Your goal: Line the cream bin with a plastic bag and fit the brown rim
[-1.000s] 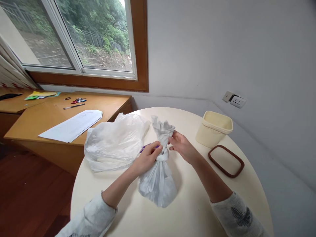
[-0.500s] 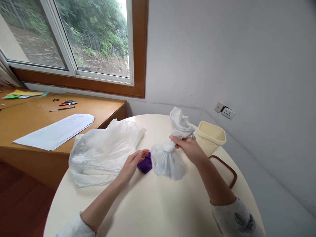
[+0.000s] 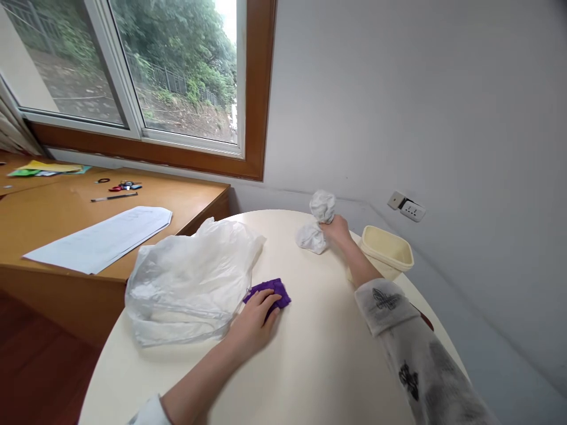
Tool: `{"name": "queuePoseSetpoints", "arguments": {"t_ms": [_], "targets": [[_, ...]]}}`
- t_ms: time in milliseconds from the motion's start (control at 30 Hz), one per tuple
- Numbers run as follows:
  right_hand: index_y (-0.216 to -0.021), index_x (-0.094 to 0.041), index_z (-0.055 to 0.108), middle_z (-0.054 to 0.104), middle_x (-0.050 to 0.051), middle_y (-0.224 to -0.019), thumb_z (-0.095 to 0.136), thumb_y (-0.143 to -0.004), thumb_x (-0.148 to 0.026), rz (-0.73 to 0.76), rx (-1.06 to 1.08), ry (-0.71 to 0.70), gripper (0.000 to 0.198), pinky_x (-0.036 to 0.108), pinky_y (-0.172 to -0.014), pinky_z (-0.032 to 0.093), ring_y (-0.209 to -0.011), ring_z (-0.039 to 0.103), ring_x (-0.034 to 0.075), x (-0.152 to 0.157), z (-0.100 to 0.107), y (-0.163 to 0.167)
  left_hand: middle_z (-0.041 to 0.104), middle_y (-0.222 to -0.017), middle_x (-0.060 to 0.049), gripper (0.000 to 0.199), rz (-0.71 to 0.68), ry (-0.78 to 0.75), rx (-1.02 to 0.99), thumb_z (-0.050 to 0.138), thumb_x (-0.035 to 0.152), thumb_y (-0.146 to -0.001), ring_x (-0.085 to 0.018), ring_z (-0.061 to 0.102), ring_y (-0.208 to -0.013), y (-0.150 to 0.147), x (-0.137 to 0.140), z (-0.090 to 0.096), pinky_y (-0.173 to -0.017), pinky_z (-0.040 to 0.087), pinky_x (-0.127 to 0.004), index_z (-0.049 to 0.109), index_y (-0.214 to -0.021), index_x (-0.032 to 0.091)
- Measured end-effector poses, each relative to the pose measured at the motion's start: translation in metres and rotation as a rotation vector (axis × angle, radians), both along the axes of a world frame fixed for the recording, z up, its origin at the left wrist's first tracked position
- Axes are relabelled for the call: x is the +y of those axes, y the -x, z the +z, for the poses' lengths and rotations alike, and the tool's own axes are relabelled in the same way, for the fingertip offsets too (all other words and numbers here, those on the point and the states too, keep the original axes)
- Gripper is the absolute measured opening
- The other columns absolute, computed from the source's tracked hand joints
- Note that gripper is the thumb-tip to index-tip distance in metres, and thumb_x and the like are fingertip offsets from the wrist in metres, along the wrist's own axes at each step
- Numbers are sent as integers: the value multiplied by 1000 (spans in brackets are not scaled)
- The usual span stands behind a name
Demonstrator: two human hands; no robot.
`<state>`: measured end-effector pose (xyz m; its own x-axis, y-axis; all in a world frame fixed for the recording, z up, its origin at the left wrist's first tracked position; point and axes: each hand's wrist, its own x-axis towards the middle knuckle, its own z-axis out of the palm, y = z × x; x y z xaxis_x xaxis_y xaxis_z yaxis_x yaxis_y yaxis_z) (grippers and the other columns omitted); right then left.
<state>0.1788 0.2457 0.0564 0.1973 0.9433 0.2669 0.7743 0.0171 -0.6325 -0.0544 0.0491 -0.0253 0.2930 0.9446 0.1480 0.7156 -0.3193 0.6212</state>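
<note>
My right hand (image 3: 339, 229) is closed round the pinched middle of a knotted white plastic bag (image 3: 322, 205) at the far side of the round table. The bag bulges above and below my fingers. A folded purple cloth (image 3: 280, 289) lies on the table, and my left hand (image 3: 254, 319) rests on top of it. The left fingers are spread and slightly bent over the cloth, not wrapped round it. A large, crumpled, translucent white plastic bag (image 3: 195, 271) lies beside the cloth, to the left.
A cream plastic bin (image 3: 385, 251) stands at the round table's (image 3: 319, 366) right edge, partly behind my right forearm. Left of the table is a wooden desk (image 3: 195, 203) with paper sheets (image 3: 106, 239), a pen (image 3: 114, 197) and small items. A wall socket (image 3: 413, 211) is at right.
My right hand has carried the knotted bag away from me to the far side of the table. My left hand has moved slightly right and down onto the purple cloth.
</note>
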Motion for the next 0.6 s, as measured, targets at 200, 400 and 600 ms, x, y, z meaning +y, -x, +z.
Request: {"name": "queuePoseSetpoints", "arguments": {"t_ms": [200, 400, 600], "targets": [[-114, -6, 52, 57, 22, -112, 54, -70, -19, 64, -145, 110, 46, 35, -85, 41, -105, 53, 30, -9, -40, 9, 54, -121, -8, 34, -20, -94, 107, 38, 31, -86, -25, 48, -114, 1, 2, -6, -101, 34, -48, 55, -115, 22], [-140, -4, 6, 25, 20, -140, 40, -78, -17, 133, -208, 31, 72, 36, -99, 32, -127, 30, 27, -55, -65, 17, 51, -125, -11, 37, -30, -126, 141, 40, 32, -85, -29, 43, -119, 2, 5, -15, -104, 27, -52, 55, -116, 21], [-132, -6, 35, 39, 18, -133, 34, -81, -15, 286, -338, -46, 52, 40, -102, 29, -124, 34, 25, -116, -118, 18, 43, -130, -14, 40, 14, -112, 152, 44, 33, -82, -33, 39, -121, 3, 4, -20, -100, 34, -51, 54, -120, 20]]}}
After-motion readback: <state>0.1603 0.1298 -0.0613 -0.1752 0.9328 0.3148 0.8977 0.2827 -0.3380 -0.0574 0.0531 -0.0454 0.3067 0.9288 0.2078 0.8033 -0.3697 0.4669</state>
